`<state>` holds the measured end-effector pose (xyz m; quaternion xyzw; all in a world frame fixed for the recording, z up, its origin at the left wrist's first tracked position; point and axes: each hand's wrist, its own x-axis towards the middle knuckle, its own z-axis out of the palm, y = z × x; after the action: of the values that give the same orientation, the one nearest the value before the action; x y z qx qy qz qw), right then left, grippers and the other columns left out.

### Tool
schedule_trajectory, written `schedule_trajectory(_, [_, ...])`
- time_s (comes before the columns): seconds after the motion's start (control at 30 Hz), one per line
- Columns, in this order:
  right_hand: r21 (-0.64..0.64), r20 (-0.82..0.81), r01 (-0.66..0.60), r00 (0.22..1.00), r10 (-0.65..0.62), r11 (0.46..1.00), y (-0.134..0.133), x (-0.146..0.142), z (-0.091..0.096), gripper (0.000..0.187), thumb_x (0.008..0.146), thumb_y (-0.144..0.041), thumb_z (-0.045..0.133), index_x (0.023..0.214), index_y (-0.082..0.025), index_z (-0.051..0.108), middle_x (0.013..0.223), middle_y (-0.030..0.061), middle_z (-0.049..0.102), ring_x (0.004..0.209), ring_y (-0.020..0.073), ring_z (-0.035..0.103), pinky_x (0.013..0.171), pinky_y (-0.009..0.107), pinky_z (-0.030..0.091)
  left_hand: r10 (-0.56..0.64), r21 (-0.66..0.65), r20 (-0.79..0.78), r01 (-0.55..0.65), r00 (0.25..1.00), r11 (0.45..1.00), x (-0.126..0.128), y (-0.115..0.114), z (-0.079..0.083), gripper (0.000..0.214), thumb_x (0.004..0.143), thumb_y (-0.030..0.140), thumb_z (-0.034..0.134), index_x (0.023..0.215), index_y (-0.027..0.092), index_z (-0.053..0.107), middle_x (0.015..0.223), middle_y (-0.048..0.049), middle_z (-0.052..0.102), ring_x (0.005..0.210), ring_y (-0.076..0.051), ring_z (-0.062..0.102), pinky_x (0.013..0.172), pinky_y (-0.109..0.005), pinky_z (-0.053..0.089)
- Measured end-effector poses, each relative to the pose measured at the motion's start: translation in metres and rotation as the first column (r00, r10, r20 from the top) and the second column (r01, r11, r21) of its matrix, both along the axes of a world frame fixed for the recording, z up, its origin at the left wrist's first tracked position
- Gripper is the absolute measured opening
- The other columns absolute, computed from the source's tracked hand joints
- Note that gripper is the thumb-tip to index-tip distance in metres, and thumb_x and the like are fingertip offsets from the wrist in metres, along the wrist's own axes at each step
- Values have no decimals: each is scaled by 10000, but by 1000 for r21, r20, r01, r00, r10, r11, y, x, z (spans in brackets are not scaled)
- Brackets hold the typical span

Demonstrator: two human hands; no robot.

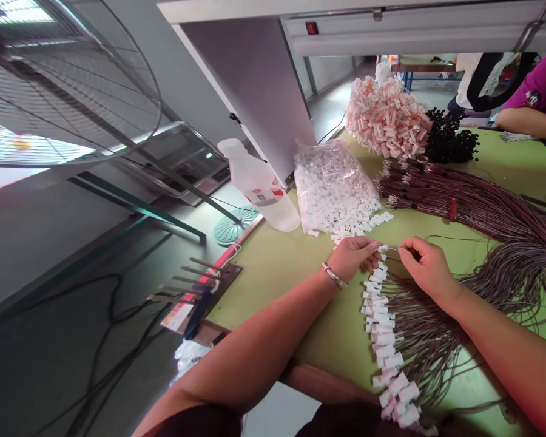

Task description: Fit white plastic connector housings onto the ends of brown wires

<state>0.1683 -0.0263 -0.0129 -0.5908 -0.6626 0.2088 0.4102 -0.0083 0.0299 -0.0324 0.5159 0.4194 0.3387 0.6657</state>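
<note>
My left hand [355,254], with a bracelet at the wrist, pinches a small white plastic connector [383,248] between thumb and finger. Just to the right, my right hand [425,267] has its thumb and forefinger closed on a thin wire whose end meets the connector. Whether the wire is seated inside cannot be made out. Below the hands runs a long row of white connectors [384,337] joined to dark wires [441,321], which fan out under my right forearm. A clear bag of loose white connectors [334,182] lies beyond my left hand, some spilled out at its mouth.
A bundle of dark wires [477,200] lies at the right, behind my right hand. Farther back are a heap of pink-white parts [386,118] and black parts [452,136]. A white bottle [264,188] and a pronged metal rack [209,282] stand along the left edge. Another person's arm [523,118] rests at the far right.
</note>
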Motion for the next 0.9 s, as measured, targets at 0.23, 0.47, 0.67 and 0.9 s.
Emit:
schedule_trajectory(0.23, [-144, -106, -21, 994, 6, 989, 3, 1, -2, 195, 781, -307, 499, 676, -172, 592, 588, -9, 576, 537, 116, 484, 530, 220, 386, -5, -124, 42, 10, 999, 992, 2, -2, 7, 348, 657, 408, 731, 698, 69, 664, 503, -41, 621, 368, -76, 532, 358, -173, 385])
schedule_trajectory(0.47, [-118, -100, -8, 995, -4, 993, 4, 2, -3, 184, 768, -297, 500, 670, -167, 586, 572, -14, 557, 532, 112, 477, 529, 220, 376, 32, -186, 107, -12, 994, 982, 2, -2, 11, 314, 594, 309, 791, 764, 70, 680, 587, -51, 666, 450, -88, 591, 436, -182, 454])
schedule_trajectory(0.67, [-84, -61, 3, 998, -8, 996, 4, 2, -5, 161, 769, -285, 507, 682, -177, 587, 587, -9, 579, 540, 118, 499, 541, 224, 384, 5, -163, 112, 14, 994, 987, -2, 0, 9, 303, 570, 255, 798, 795, 84, 688, 575, -46, 672, 483, -89, 603, 504, -192, 481])
schedule_trajectory(0.9, [-126, -56, -31, 998, 24, 992, 3, 2, -6, 174, 787, -281, 493, 686, -184, 597, 603, -10, 599, 557, 123, 514, 544, 224, 383, 55, -39, 73, -52, 996, 998, -1, -2, 10, 342, 520, 221, 809, 821, 95, 704, 610, -37, 688, 530, -106, 617, 592, -248, 524])
